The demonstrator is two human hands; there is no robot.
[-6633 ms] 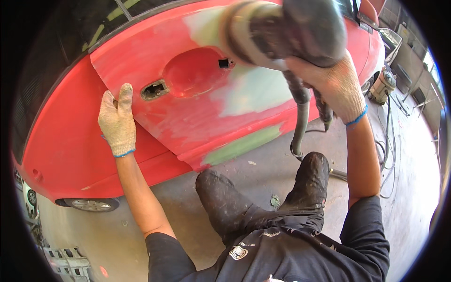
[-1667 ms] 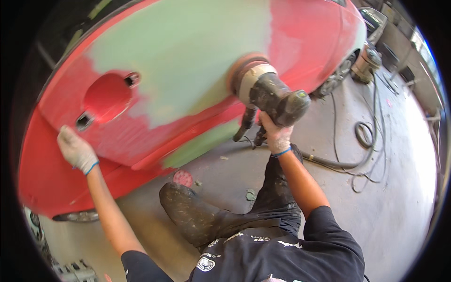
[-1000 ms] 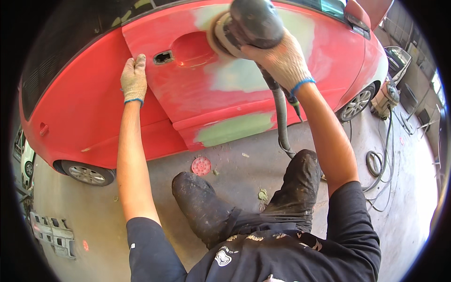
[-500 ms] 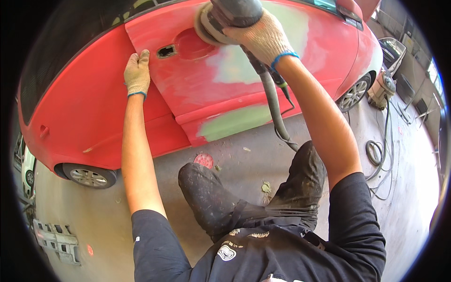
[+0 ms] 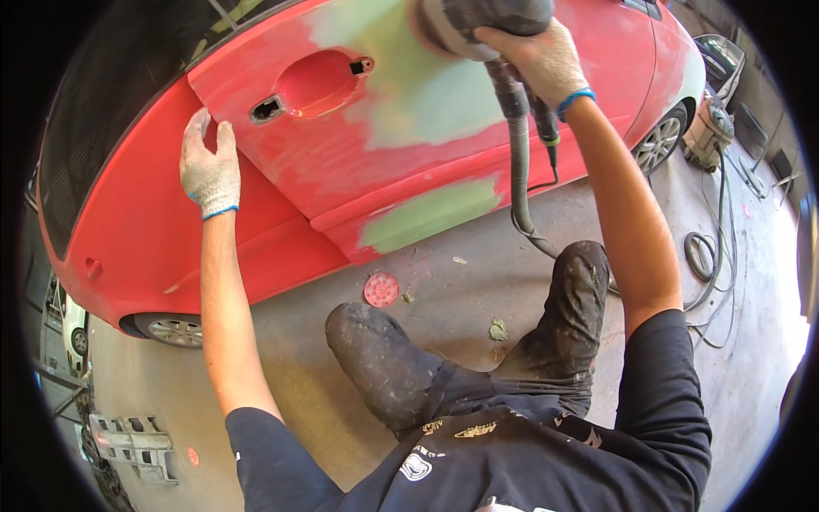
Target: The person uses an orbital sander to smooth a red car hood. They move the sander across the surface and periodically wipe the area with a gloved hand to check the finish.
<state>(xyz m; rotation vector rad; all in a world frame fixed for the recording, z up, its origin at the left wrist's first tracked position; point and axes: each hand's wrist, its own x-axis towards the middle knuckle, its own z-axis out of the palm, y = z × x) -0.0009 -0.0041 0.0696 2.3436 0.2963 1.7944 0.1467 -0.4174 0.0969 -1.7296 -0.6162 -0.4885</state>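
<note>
My right hand (image 5: 546, 64), in a knitted work glove, grips a dark power sander (image 5: 503, 15) whose round pad lies against the upper part of a red car door (image 5: 341, 183). A grey ribbed hose (image 5: 519, 154) runs down from the sander, with a dark cable beside it. Pale green filler patches (image 5: 431, 213) show on the sanded door, which stands slightly ajar. Close to the door's rear edge, my gloved left hand (image 5: 212, 166) is open, thumb and fingers apart; whether it touches the edge I cannot tell. The door handle recess (image 5: 316, 84) has bare openings at its ends.
A red perforated disc (image 5: 381, 289) lies on the concrete floor before my knees, near scraps of green debris (image 5: 497, 329). At the right stands a vacuum unit (image 5: 710, 132) with a coiled hose (image 5: 701, 256). A grey slotted part (image 5: 134, 444) lies at the lower left.
The sander, in my right hand, has moved right across the door, uncovering the whole handle recess. My left hand has shifted left in the picture, and its fingers have spread apart.
</note>
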